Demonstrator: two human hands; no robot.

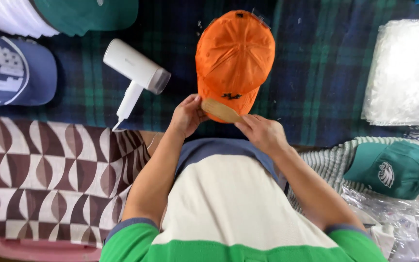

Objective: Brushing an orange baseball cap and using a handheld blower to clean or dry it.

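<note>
Dark plaid cloth (316,73) spread across the work surface, running to the far edge of view. Nearer, at left, a brown-and-white patterned cloth (40,179); its far edge meets the plaid just below the steamer.

Orange cap (233,58) lying at centre on the plaid, crown away, brim toward the body. Left hand (187,116) pinching the brim's left corner, thumb on top. Right hand (263,133) gripping the brim's right side, fingers curled over the tan underside (219,110). Both hands closed on the cap, close together.

White steamer (136,73) lying just left of the cap, handle angled down toward the patterned cloth, apart from the left hand. Open plaid between steamer and cap, and a wider bare strip right of the cap up to the stack of clear bags (406,70).

Blue cap (13,73) at the far left edge. Green cap (90,14) at the top left, against a white ribbed thing (10,17), both cut off by the frame. Second green cap (396,167) at right on a striped cloth (326,162). Crumpled clear plastic (398,218) at lower right, contents unclear.
</note>
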